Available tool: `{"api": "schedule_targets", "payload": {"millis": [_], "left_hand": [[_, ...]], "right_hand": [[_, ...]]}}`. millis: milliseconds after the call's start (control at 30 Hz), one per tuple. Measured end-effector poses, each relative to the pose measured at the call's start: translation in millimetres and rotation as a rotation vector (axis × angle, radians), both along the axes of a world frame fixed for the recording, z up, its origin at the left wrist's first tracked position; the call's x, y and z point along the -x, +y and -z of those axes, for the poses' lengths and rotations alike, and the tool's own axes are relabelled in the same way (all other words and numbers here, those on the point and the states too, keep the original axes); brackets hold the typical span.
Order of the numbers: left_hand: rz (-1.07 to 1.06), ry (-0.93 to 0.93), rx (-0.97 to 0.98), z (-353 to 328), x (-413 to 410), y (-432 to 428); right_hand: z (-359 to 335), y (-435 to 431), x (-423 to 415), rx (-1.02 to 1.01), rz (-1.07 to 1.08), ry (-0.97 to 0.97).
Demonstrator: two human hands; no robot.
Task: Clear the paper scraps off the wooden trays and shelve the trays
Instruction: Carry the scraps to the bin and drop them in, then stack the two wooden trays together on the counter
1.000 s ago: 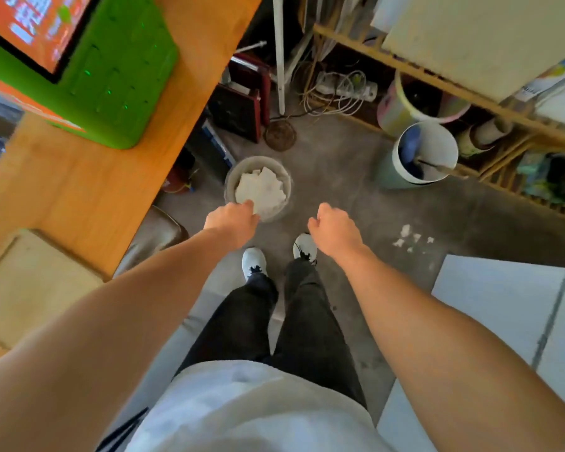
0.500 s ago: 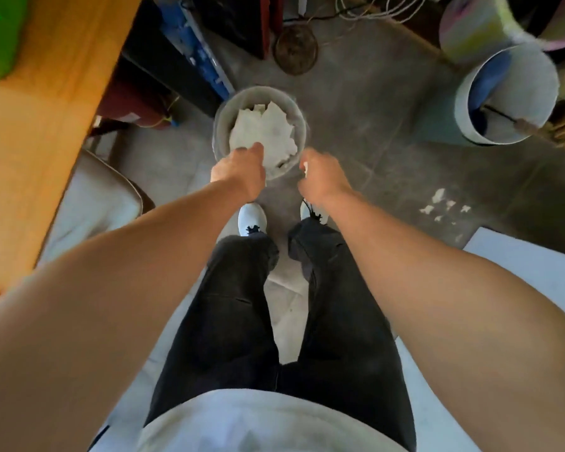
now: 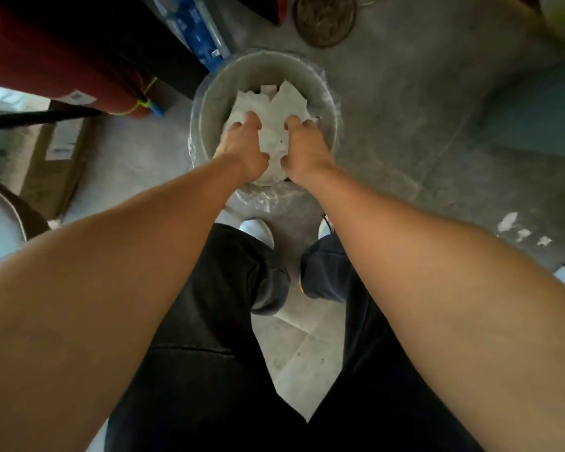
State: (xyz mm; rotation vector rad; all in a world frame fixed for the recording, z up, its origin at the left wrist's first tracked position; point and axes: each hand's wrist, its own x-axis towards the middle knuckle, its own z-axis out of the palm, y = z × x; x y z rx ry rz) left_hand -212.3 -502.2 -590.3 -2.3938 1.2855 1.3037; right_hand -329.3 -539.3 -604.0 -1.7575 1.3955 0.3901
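Down inside round grey plastic-lined bin (image 3: 323, 93) on floor, I see both hands pressing on crumpled white paper scraps (image 3: 274, 109). Left hand (image 3: 242, 143) and right hand (image 3: 305, 143) spread, fingers flat on pile, grasping nothing. Few small white scraps (image 3: 508, 221) lie on floor, right. Wooden trays not in view; shelving likely remains.

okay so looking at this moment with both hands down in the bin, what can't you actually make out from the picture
- Head view: whether the left hand and right hand grip or only press the paper scraps; the fingers sink into the pile.
- How deep the bin is filled; the paper and both hands cover its inside.
- The wooden trays and shelf: outside the frame.
- The white bits on the floor: too small to identify.
- The blue object at the top edge: blurred and cut off.
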Motion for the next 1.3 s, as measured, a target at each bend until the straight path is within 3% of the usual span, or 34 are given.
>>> {"api": "schedule_targets", "payload": {"millis": [167, 300, 733, 933, 1100, 1300], "left_hand": [[-0.042, -0.016, 0.05, -2.5, 0.8, 3.5], [-0.008, -0.02, 0.036, -56.0, 3.7, 14.2], [0.252, -0.117, 0.147, -384.8, 8.0, 21.7], [0.366, -0.279, 0.267, -508.6, -17.2, 24.7], [0.202, -0.407, 0.413, -574.8, -37.0, 46.5], [0.014, -0.468, 0.414, -600.8, -40.0, 114.4]], "right_hand": [[-6.4, 3.0, 4.2, 0.001, -0.025, -0.019], [-62.4, 11.5, 13.0, 0.017, -0.062, -0.013], [-402.3, 16.7, 13.7, 0.259, 0.04, -0.013], [-520.4, 15.0, -1.9, 0.446, -0.065, -0.036], [-587.5, 22.6, -15.1, 0.556, -0.23, -0.12], [-628.0, 54.9, -31.8, 0.589, -0.42, -0.168]]}}
